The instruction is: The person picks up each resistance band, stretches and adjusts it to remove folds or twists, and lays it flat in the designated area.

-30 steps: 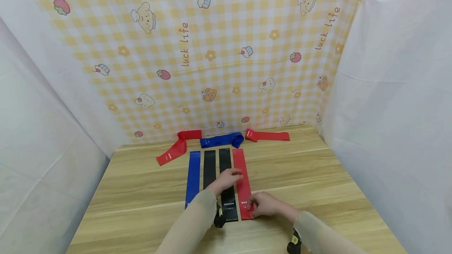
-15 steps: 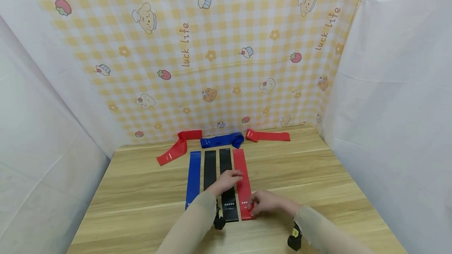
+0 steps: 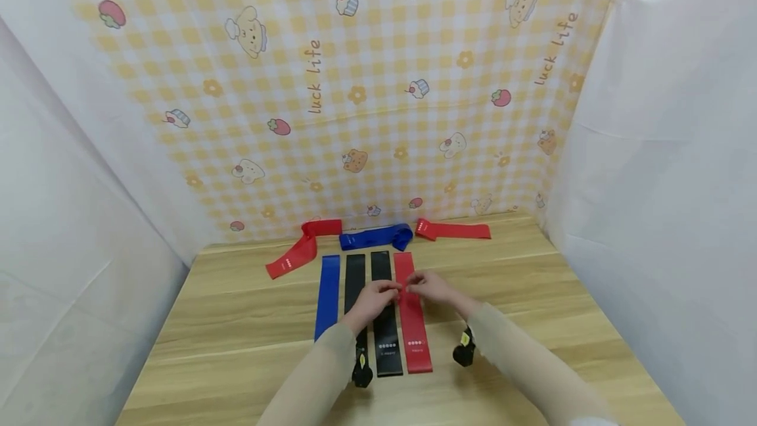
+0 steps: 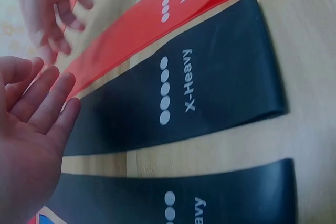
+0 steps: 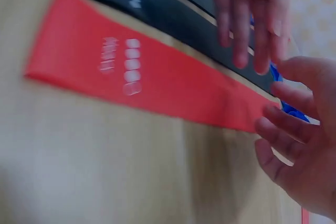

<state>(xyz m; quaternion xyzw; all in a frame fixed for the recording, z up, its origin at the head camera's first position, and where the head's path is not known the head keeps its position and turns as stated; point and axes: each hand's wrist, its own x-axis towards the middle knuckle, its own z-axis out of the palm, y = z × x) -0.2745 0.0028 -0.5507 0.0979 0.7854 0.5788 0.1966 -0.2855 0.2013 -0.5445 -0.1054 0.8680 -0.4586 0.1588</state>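
Observation:
A red resistance band (image 3: 417, 334) marked "Heavy" lies flat, the rightmost of a row. Beside it are a black X-Heavy band (image 3: 388, 340), another black band (image 3: 355, 273) and a blue band (image 3: 327, 294). My left hand (image 3: 371, 302) is over the X-Heavy band, its loosely bent fingertips reaching the red band's left edge. From the right, my right hand (image 3: 432, 286) comes to the middle of the red band, fingers relaxed and spread in the right wrist view. Both hands' fingertips are close together, and neither holds anything. My left forearm partly covers the left black band.
Along the back of the wooden table (image 3: 236, 321) lie a twisted red band (image 3: 298, 252), a folded blue band (image 3: 375, 236) and another red band (image 3: 458, 230). A checked cloth (image 3: 355, 123) hangs behind, with white cloth (image 3: 650, 183) at both sides.
My right hand has left the near end of the red band and moved forward to its middle, close to my left hand. The left hand stays almost in place.

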